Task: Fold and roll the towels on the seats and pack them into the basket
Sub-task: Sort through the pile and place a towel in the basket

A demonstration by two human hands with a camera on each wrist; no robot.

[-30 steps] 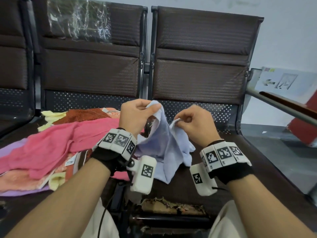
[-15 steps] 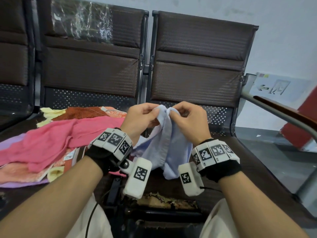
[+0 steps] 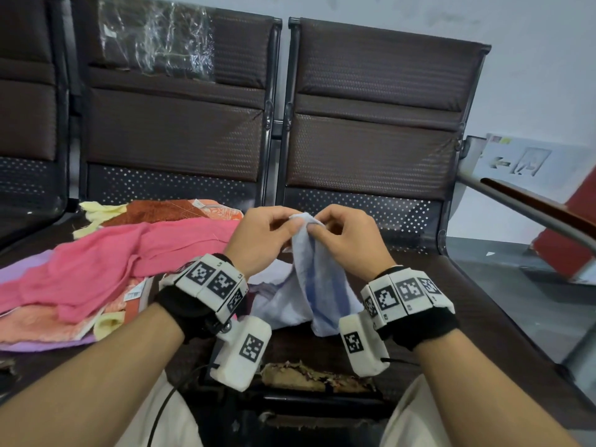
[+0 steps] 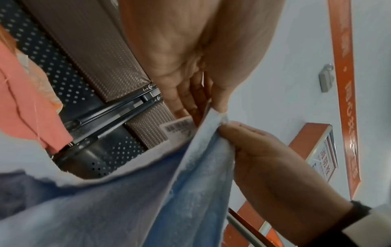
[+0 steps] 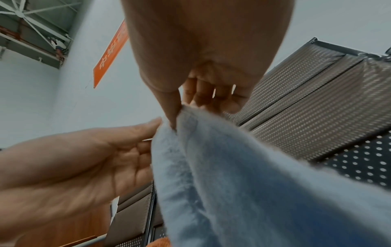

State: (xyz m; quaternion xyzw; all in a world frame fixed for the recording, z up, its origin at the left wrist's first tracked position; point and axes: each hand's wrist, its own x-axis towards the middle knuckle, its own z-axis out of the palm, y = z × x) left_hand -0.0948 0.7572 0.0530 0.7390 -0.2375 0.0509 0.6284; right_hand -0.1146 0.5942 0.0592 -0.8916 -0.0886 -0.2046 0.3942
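At the near edge of the seat [image 3: 483,317], the padding is torn open. Above it the left hand [image 3: 261,240] and right hand [image 3: 348,240] meet, each wearing a wrist band with black-and-white markers. Both pinch the top edge of a pale blue towel [image 3: 319,291] between thumb and forefinger, the pinches almost touching. The left wrist view shows the left thumb and fingers pressed together on the towel's hem, with the right thumb clamped just below on the same edge. In the right wrist view the right thumb nips the fold while the other right fingers are loosely curled behind it; the left palm faces it with fingers half bent. The towel hangs from the pinches in two folds, and its lower part lies bunched on the seat between the wrists. A barcode tag [image 4: 180,127] sits at its hem.

Farther left, a pink towel [image 3: 106,269] lies across a pile of towels: orange, yellow, lilac and rust. No basket is in view. Behind stand the brown seat backs [image 3: 380,124], one partly wrapped in clear plastic [image 3: 154,37].
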